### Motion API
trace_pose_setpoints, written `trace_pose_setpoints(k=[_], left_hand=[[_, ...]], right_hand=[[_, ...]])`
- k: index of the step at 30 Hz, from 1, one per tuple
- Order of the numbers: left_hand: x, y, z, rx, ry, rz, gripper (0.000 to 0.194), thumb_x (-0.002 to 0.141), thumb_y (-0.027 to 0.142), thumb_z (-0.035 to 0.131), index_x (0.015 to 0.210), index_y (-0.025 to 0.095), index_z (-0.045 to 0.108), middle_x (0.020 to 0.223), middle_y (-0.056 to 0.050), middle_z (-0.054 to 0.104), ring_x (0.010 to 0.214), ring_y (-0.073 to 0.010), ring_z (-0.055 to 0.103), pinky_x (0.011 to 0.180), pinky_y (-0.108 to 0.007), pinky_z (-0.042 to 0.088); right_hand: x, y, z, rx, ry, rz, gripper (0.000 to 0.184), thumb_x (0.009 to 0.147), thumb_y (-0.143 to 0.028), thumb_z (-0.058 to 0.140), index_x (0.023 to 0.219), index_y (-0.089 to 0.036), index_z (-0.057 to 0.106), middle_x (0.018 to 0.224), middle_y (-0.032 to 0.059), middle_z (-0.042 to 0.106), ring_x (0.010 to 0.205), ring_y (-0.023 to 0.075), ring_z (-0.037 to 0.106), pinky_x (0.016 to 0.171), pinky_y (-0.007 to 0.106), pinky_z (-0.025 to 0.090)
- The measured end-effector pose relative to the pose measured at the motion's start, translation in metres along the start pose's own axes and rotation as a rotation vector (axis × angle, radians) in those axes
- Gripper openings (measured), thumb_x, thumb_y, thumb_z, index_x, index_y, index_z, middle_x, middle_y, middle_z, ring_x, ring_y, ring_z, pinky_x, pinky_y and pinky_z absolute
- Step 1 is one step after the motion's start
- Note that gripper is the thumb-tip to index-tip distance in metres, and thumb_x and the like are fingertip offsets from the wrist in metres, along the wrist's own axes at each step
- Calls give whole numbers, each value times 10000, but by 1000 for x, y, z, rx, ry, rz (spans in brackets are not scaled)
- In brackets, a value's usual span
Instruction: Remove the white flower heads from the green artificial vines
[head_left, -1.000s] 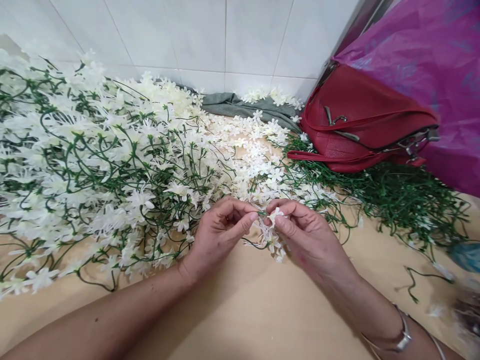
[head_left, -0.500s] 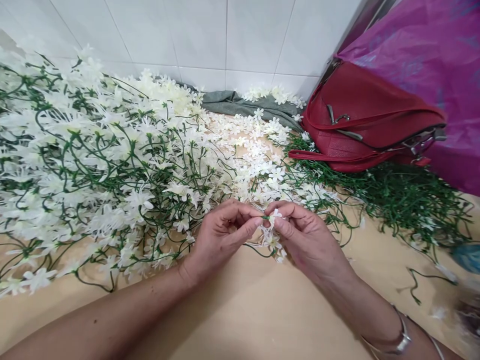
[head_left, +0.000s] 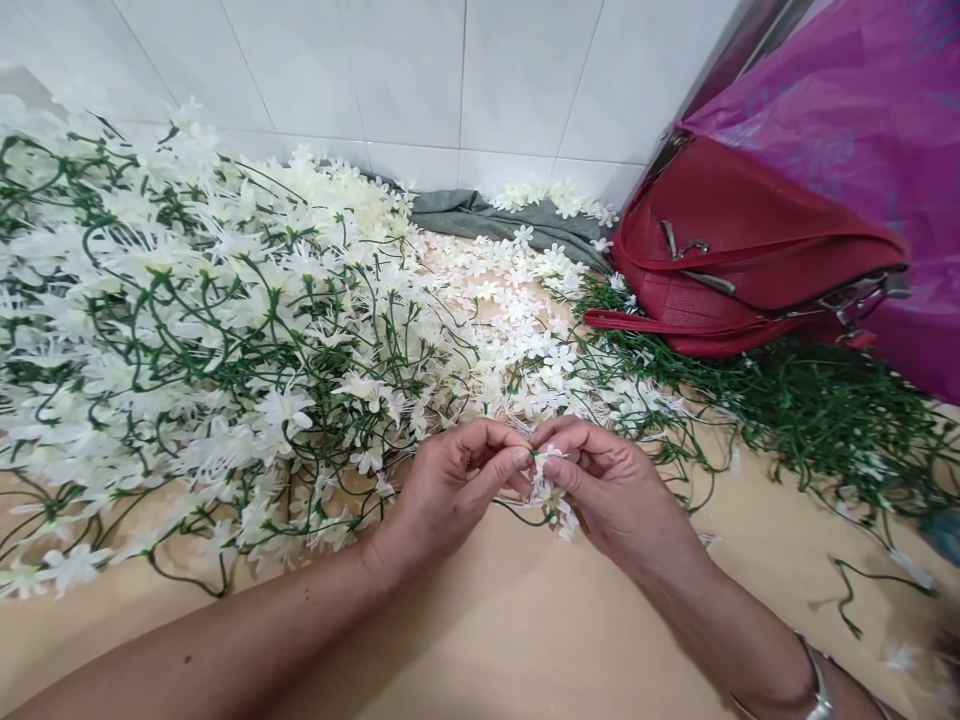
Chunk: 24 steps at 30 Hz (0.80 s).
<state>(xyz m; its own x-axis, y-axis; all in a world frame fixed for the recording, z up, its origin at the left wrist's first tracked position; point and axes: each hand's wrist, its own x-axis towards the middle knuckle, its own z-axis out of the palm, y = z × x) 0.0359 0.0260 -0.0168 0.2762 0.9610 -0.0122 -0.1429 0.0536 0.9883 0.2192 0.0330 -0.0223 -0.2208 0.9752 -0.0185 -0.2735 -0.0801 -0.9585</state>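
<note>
Between my two hands is an artificial flower sprig with small white blossoms and a curved green stem below. My left hand pinches the green stem tip close to a blossom, thumb against forefinger. On the other side, my right hand grips the white petals between thumb and fingers. Both sets of fingertips almost meet, hiding part of the join. Just beyond the hands lie loose white blossoms scattered on the tan tabletop.
A large heap of white flower sprigs fills the left side. At right, green stems are piled beneath a red handbag, with a purple plastic bag behind it. A grey-green cloth lies along the tiled wall.
My left fingertips have moved right, bringing the stem up against the blossom in my right hand. The hands are closer together, and the camera view has shifted slightly.
</note>
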Motion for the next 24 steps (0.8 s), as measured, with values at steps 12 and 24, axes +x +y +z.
trace_pose_setpoints(k=[12,24], left_hand=[[-3,-2,-1,90,-13,22,212,961,364,676,877,172,701,748,-44,740,714,-156,687,716,-280,552],[-2,-1,4,84,-42,37,229,998,350,632,871,163,673,732,-29,697,691,-134,678,703,-254,542]], right_hand=[[3,-7,-6,5,-40,109,179,751,-370,905,743,-249,773,936,21,698,864,171,661,780,305,554],[3,-9,-10,74,-91,223,197,788,-392,875,785,-229,764,899,17,670,771,161,628,712,296,508]])
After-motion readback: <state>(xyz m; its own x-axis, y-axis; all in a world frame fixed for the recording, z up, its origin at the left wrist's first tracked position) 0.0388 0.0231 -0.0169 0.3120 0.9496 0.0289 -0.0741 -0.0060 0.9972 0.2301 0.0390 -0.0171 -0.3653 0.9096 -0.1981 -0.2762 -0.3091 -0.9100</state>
